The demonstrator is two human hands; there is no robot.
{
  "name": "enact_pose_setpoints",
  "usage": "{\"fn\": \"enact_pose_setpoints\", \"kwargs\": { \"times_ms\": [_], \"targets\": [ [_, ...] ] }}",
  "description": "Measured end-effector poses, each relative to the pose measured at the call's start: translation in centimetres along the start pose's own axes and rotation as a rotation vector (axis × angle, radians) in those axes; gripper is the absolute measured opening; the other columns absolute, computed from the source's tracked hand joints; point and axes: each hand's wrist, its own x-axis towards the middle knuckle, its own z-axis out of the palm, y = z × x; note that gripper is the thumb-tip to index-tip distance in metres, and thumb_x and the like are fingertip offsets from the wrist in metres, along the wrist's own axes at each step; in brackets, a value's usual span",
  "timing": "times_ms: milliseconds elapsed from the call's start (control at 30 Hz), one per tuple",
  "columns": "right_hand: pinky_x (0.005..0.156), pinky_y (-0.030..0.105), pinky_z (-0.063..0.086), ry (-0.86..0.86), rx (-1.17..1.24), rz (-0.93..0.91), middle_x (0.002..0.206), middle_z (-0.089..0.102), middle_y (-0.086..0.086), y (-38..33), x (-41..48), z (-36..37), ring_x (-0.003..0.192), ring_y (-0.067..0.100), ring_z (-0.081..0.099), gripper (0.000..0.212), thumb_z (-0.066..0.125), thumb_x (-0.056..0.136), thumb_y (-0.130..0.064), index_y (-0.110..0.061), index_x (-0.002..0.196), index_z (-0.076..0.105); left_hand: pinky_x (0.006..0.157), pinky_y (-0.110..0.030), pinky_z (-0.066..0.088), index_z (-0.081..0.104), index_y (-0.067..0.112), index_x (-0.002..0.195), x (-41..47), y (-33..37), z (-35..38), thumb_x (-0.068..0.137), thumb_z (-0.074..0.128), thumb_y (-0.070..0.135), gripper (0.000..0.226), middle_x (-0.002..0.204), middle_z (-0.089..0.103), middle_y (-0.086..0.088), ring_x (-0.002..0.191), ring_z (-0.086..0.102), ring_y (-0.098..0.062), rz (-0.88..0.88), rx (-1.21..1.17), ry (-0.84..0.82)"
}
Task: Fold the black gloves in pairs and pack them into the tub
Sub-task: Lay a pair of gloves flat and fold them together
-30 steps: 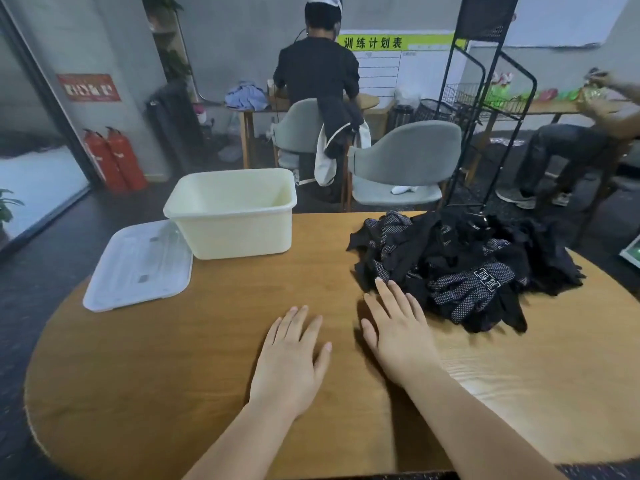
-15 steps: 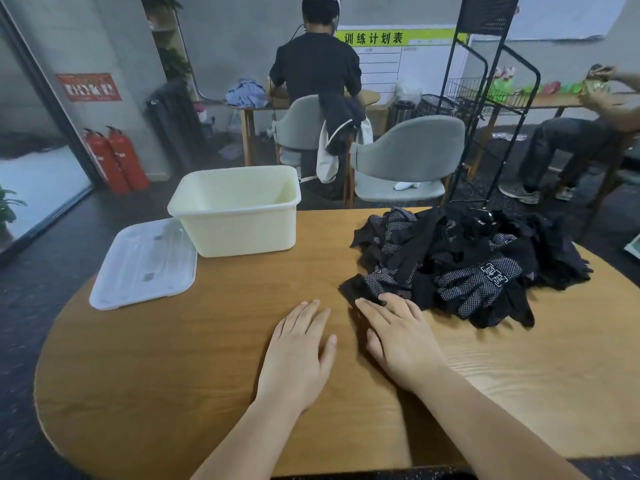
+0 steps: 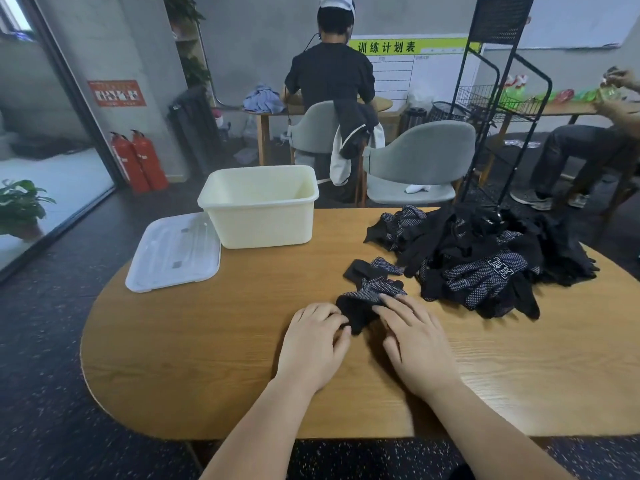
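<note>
Near the middle of the desk (image 3: pixel 207 358) a single glove (image 3: pixel 372 289) lies apart from the pile of black gloves (image 3: pixel 485 258), its far end just short of the pile's near edge. The left hand (image 3: pixel 313 344) has curled fingers that pinch the glove's near end, while the right hand (image 3: pixel 412 337) lies flat with straight fingers pressing on the dotted fabric. Seen from the hands, the pile sits at 2 o'clock and spreads to the far rim of the desk, with a few fingers of cloth reaching toward the right-hand curve. The tub (image 3: pixel 263 209) stands at 11 o'clock against the far edge, its mouth open and nothing visible inside. Its lid (image 3: pixel 175 252) lies flat at 10 o'clock, touching or just beside the tub's left wall and close to the desk's rounded left rim. Bare wood runs between the hands and the tub, and a wide bare stretch runs from 7 to 9 o'clock. At 4 o'clock the wood is bare up to the near edge.
</note>
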Motion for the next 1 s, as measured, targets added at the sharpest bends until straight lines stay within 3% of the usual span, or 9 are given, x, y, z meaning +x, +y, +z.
{"fn": "enact_pose_setpoints", "kwargs": {
  "times_ms": [67,133,300,500,600,700,767,867,1000],
  "targets": [
    [0.121,0.039,0.03,-0.036,0.007,0.019,0.164,0.038,-0.014,0.1,0.1,0.4,0.152,0.015,0.03,0.056,0.035,0.096,-0.036,-0.032,0.148,0.053,0.102,-0.033,0.046,0.077,0.025,0.104,-0.2,-0.3,-0.1,0.105,0.052,0.041,0.029,0.109,0.059,0.016,0.103,0.054,-0.007,-0.041,-0.03,0.068],
    [0.123,0.04,0.03,-0.073,0.04,0.042,0.168,0.031,-0.013,0.4,0.3,0.7,0.151,0.013,0.032,0.058,0.031,0.097,-0.041,-0.036,0.152,0.046,0.098,-0.032,0.046,0.075,0.025,0.098,-0.2,-0.4,0.0,0.103,0.059,0.043,0.025,0.109,0.055,0.015,0.099,0.052,-0.008,-0.118,-0.004,0.092],
    [0.127,0.037,0.021,-0.064,0.068,0.111,0.17,0.028,-0.006,0.6,0.6,1.0,0.152,0.014,0.027,0.056,0.043,0.103,-0.036,-0.032,0.159,0.036,0.102,-0.034,0.041,0.063,0.038,0.12,0.5,-0.3,-0.2,0.097,0.063,0.052,0.027,0.122,0.055,0.018,0.115,0.049,-0.01,-0.289,0.043,0.055],
    [0.124,0.04,0.028,0.005,0.126,0.141,0.163,0.036,-0.004,0.7,0.5,1.1,0.151,0.019,0.029,0.056,0.046,0.103,-0.034,-0.026,0.158,0.038,0.089,-0.026,0.052,0.064,0.038,0.104,1.7,-0.7,-2.3,0.095,0.074,0.014,0.028,0.1,0.064,0.019,0.101,0.06,-0.002,-0.426,-0.355,0.079],
    [0.123,0.04,0.03,0.02,0.144,0.115,0.163,0.036,-0.006,0.7,0.5,1.1,0.15,0.017,0.03,0.057,0.046,0.102,-0.034,-0.027,0.158,0.036,0.083,-0.011,0.048,0.063,0.039,0.099,3.4,-0.3,-4.9,0.092,0.075,0.006,0.036,0.096,0.068,0.015,0.094,0.063,0.002,-0.397,-0.497,0.143],
    [0.123,0.038,0.032,0.034,0.133,0.126,0.163,0.036,-0.007,0.6,0.4,1.0,0.149,0.015,0.031,0.056,0.045,0.103,-0.033,-0.027,0.158,0.036,0.087,-0.017,0.051,0.067,0.037,0.104,6.0,0.8,-8.6,0.09,0.076,0.004,0.037,0.093,0.075,0.014,0.093,0.068,0.0,-0.325,-0.64,0.158],
    [0.122,0.038,0.033,0.043,0.118,0.137,0.162,0.038,-0.004,0.5,0.3,0.9,0.148,0.017,0.032,0.055,0.045,0.103,-0.032,-0.024,0.157,0.039,0.092,-0.022,0.053,0.067,0.036,0.108,7.8,1.3,-11.3,0.092,0.077,0.008,0.034,0.095,0.078,0.018,0.095,0.07,-0.003,-0.283,-0.682,0.075],
    [0.121,0.038,0.034,0.046,0.111,0.144,0.161,0.039,-0.004,0.4,0.1,0.8,0.147,0.016,0.033,0.054,0.047,0.103,-0.031,-0.024,0.156,0.041,0.093,-0.034,0.059,0.068,0.034,0.111,10.0,1.2,-14.5,0.093,0.08,0.014,0.03,0.098,0.078,0.015,0.094,0.072,-0.009,-0.257,-0.616,-0.052],
    [0.115,0.039,0.042,0.026,0.101,0.134,0.159,0.04,-0.006,0.3,0.2,0.7,0.145,0.016,0.034,0.054,0.043,0.103,-0.034,-0.025,0.156,0.04,0.092,-0.032,0.058,0.068,0.034,0.113,12.0,0.2,-17.4,0.091,0.082,0.017,0.031,0.102,0.067,0.015,0.093,0.065,-0.003,-0.205,-0.348,0.035]
  ]
}}
